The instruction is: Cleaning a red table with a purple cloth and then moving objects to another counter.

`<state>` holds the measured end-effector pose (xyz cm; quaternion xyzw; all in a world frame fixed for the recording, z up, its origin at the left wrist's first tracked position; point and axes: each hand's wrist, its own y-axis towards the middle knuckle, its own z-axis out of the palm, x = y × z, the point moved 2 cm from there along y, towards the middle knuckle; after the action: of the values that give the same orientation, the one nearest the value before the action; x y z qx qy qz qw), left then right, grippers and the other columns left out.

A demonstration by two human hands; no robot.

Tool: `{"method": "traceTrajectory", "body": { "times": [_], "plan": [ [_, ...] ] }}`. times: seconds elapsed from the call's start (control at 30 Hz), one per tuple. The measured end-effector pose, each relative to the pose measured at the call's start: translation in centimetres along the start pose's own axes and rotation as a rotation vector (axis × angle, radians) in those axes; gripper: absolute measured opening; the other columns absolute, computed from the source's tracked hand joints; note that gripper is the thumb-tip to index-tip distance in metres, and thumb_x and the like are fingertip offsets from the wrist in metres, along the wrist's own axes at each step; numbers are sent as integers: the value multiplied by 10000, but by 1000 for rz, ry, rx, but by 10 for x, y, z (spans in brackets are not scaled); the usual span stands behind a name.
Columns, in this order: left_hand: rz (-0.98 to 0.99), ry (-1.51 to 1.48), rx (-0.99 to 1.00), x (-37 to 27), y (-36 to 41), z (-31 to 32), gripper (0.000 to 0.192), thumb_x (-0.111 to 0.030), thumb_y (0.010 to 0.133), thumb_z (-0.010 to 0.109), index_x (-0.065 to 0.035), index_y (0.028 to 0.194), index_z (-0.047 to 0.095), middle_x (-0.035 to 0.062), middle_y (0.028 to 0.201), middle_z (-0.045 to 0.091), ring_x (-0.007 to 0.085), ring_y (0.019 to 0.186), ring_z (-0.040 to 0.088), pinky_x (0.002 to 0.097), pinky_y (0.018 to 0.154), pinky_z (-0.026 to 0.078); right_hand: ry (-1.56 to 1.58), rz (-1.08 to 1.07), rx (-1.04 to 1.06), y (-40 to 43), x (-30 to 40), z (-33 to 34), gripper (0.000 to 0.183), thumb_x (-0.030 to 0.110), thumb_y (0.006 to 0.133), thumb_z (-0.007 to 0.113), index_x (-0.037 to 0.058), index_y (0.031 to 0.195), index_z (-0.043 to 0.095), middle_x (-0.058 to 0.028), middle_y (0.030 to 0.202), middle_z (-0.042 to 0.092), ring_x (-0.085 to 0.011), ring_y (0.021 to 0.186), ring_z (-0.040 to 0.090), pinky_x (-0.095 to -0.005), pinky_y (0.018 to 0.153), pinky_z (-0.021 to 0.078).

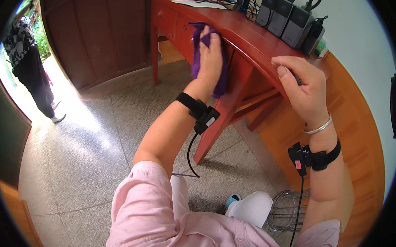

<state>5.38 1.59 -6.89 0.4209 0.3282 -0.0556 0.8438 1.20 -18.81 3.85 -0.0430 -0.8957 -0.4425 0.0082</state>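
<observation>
My left hand has a purple cloth bunched in and around its fingers. It presses the cloth against the front of a red wooden desk, and a loose end hangs below the wrist. My right hand is curled at the desk's right end, close to the top's front edge. A thin dark object shows between its thumb and forefinger, mostly hidden by the hand. Each forearm wears a black strap with a small cabled device.
Several grey power units with cables stand along the desk's back, beside white paper. A wire rack sits on the floor by my knee. Another person stands at the bright doorway on the left.
</observation>
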Motion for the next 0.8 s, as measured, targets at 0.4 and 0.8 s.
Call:
{"method": "traceTrajectory", "body": {
  "times": [0.4, 0.8],
  "plan": [
    [-44, 565, 75, 38, -159, -7, 570, -237, 934, 490, -44, 1436, 300, 218, 1496, 211, 363, 1390, 198, 394, 1126, 148, 3, 3, -84, -3, -15, 3, 151, 161, 838, 619, 40, 906, 680, -109, 831, 681, -237, 733, 659, -283, 642, 497],
    [-1085, 151, -120, 113, -239, -72, 768, -531, 924, 430, -131, 1497, 112, 145, 1501, 252, 301, 1361, 280, 394, 1093, 246, -2, 31, -95, -6, -22, 3, 181, 215, 852, 602, 59, 884, 688, -101, 813, 680, -253, 729, 657, -294, 625, 495]
  ]
}}
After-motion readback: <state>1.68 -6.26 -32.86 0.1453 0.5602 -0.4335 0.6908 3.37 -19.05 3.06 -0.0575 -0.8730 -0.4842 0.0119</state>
